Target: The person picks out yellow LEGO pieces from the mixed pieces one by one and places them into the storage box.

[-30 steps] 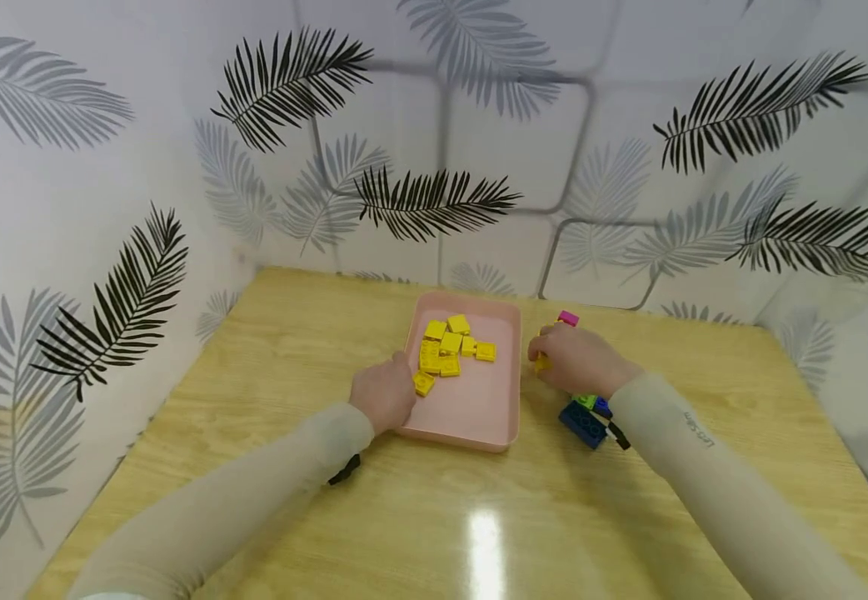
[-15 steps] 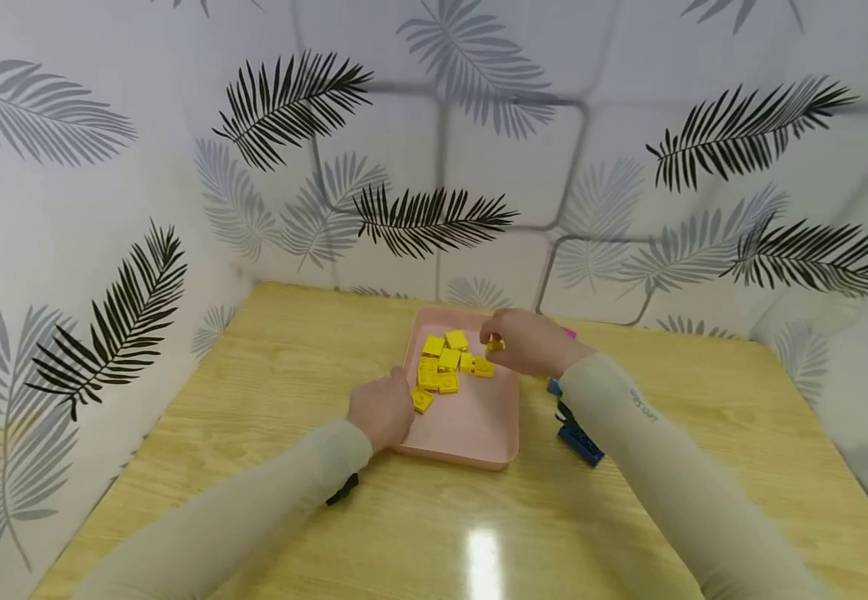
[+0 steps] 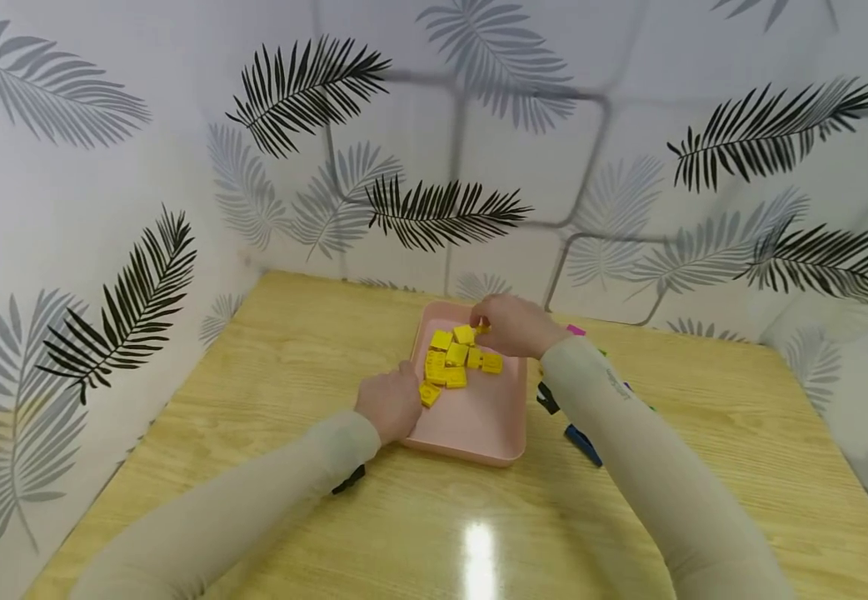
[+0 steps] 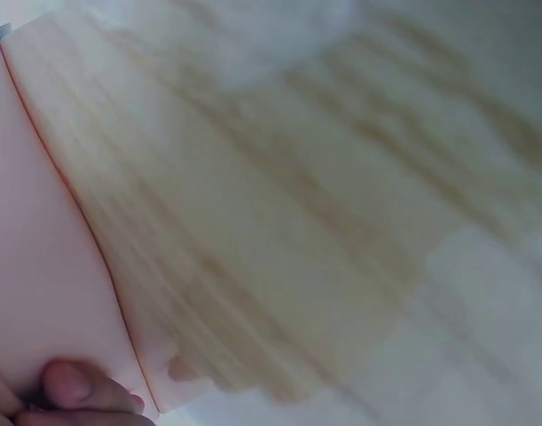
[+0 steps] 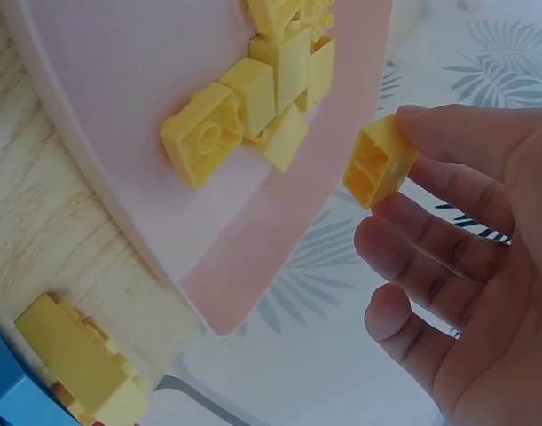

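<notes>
My right hand (image 3: 512, 327) is over the far right part of a pink tray (image 3: 471, 427). Its thumb and fingertips pinch a yellow toy brick (image 5: 380, 161), whose hollow underside shows in the right wrist view. Several yellow bricks (image 3: 455, 354) sit bunched in the tray, mostly towards its far left. My left hand (image 3: 389, 403) grips the tray's left wall. The left wrist view shows that hand's fingers (image 4: 68, 382) at the rim, with the rest of it out of frame.
On the wooden table (image 3: 314, 350), right of the tray, lie a dark blue brick (image 3: 582, 444), a black piece (image 3: 546, 398) and a pink brick (image 3: 576, 330), partly behind the right sleeve. Another yellow brick (image 5: 75, 359) lies there too. A leaf-patterned curtain (image 3: 494, 150) borders the table's back.
My right hand has come from the loose bricks right of the tray, carrying the yellow brick leftward over the tray. My left hand has kept its place at the tray's side.
</notes>
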Demonstrator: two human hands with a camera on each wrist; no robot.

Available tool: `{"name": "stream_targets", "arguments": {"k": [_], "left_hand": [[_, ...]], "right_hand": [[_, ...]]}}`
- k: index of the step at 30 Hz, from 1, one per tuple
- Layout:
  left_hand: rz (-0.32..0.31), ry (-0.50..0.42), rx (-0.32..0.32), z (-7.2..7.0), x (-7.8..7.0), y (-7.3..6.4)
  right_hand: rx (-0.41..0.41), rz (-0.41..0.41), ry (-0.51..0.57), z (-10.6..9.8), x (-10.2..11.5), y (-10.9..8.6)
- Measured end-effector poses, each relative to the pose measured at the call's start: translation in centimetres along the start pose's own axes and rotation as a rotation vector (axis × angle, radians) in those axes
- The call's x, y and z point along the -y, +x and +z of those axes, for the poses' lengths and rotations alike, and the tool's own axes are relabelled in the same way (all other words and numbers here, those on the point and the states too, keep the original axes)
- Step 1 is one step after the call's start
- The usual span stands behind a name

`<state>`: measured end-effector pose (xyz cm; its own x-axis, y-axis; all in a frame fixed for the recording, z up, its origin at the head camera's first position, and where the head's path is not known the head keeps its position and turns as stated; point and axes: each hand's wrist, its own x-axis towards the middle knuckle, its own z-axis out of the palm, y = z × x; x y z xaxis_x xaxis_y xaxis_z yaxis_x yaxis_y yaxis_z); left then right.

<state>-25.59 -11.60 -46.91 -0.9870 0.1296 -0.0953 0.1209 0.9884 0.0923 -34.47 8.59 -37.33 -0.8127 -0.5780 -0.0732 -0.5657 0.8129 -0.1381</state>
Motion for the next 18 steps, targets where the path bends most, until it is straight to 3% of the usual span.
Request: {"name": "stream_targets", "arguments": {"k": [5,18], "left_hand": [[-0.007,-0.007,0.012,-0.2,0.0,0.1],[-0.005,0.015,0.007,-0.3,-0.2,0.1]], "right_hand": [[0.038,0.053,0.031,0.4,-0.6,0.8],[0.104,0.075,0.044,2.3,-2.5,2.6]]}}
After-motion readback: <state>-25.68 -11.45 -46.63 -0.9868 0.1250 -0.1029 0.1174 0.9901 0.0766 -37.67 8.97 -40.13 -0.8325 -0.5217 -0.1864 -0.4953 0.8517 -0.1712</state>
